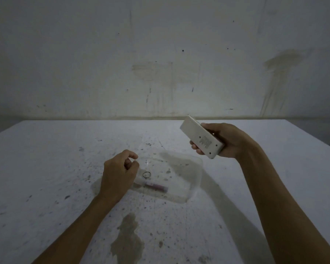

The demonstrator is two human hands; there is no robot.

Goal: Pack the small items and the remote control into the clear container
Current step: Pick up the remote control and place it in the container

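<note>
A clear plastic container (194, 176) lies on the white table (46, 168), near the middle. Inside it rest a small metal ring (146, 175) and a pinkish tube-shaped item (156, 186). My left hand (118, 174) hovers over the container's left end, fingers loosely curled with nothing seen in them. My right hand (227, 141) holds a white remote control (200, 138) back side up, above and to the right of the container, tilted with its far end pointing away and left.
The table is speckled with dark spots and carries a brownish stain (128, 239) near its front. A stained wall (160, 63) rises just behind the table's far edge.
</note>
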